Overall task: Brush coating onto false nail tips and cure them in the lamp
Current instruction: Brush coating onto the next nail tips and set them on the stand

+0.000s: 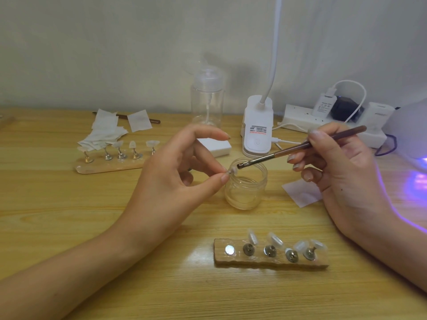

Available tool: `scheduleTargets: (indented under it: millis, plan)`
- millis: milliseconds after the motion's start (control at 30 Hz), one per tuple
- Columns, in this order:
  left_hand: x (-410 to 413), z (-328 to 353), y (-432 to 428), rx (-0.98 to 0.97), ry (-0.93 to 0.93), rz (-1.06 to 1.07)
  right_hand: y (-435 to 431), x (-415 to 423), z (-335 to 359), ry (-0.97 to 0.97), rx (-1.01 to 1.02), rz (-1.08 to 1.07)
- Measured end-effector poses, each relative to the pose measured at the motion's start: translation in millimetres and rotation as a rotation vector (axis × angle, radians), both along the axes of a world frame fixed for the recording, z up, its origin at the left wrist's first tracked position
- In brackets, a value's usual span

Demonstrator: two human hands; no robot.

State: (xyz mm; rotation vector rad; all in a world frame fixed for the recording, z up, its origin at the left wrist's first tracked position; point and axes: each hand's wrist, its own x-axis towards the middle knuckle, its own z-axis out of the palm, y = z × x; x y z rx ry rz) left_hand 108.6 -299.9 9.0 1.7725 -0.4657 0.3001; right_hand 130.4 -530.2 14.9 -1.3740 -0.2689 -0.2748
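Here, the coating step is in hand. The left hand (175, 172) pinches a single false nail tip (231, 171) between thumb and fingertip, holding it just above the rim of the open glass jar (246, 192). The right hand (342, 167) grips the brush (300, 146) pen-fashion, with its bristle end at the tip; whether bristles and tip are actually touching cannot be told. Keeping the work over the jar mouth seems sound, since any surplus should fall back inside and not onto the table (115, 250). A good coat probably calls for a lightly loaded brush, wiped on the rim if heavy, and drawn in few, even strokes along the tip's length. The pinching fingers should stay at the edge, clear of the wet surface. The main risk is likely coating smeared onto the fingertips, or a flooded edge. On the near stand (272, 264) one magnet (230, 250) is vacant, while four posts carry tips; the held tip presumably belongs there. The curing lamp (411, 125) sits at the far right edge, casting violet light on the table, well apart from the jar.
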Motion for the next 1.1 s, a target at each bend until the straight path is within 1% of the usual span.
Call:
scheduleTargets:
  millis: [67,200,600,700,800,933,1033,1100]
  plan:
    - [0.1,-0.4,0.2,-0.001,0.001,-0.004,0.3,-0.6,0.5,-0.021,0.034,0.022]
    - [0.0,-0.8,0.0,-0.006,0.001,-0.005,3.8,-2.2,1.5,-0.009,0.007,0.075]
    - [1.3,-1.1,0.3,0.017,-0.029,0.002,1.4,-0.5,-0.5,0.037,-0.052,0.015]
    - [1.6,-1.0,1.1,0.04,-0.048,0.003,0.2,0.5,-0.8,0.032,-0.011,-0.009]
    - [1.5,-1.2,1.5,0.063,-0.067,0.01,-0.9,0.9,-0.8,0.017,0.052,0.018]
    - [2.0,-1.0,1.2,0.068,-0.088,0.012,3.2,0.6,1.2,0.037,0.033,0.087]
    - [2.2,-1.0,1.2,0.08,-0.101,0.018,3.0,0.8,1.4,0.077,-0.012,0.046]
    - [2.0,-0.9,1.2,0.09,-0.107,0.022,1.2,1.1,0.5,0.093,-0.008,0.017]
